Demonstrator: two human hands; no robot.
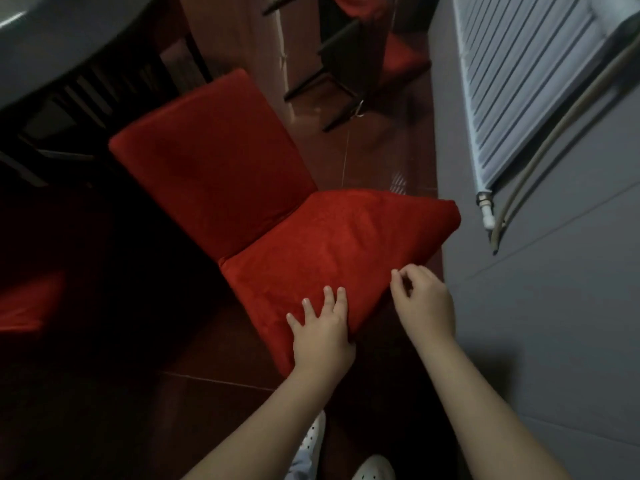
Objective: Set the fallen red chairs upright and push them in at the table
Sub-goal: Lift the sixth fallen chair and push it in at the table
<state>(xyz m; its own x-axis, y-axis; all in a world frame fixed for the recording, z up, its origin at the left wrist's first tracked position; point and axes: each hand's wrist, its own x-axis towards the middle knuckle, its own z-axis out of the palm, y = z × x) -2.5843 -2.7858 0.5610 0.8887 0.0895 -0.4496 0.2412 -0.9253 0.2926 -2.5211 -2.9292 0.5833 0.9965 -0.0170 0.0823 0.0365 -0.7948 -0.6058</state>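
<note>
A red upholstered chair [242, 188] stands in the middle of the view, its seat pointing toward the grey table [52, 39] at the upper left. My left hand [320, 327] lies on the near edge of the chair's backrest, its fingers spread over the red fabric and its thumb hidden behind the edge. Just off the backrest's right edge is my right hand [424, 301], fingers loosely curled and holding nothing. A second red chair [398, 60] lies on its side on the floor at the top, its dark legs sticking out to the left.
A grey wall with a white radiator [526, 81] and a hose runs along the right, leaving a narrow strip of dark red floor [388, 150]. Another red seat [27, 306] shows at the left edge. My white shoes [374, 469] are at the bottom.
</note>
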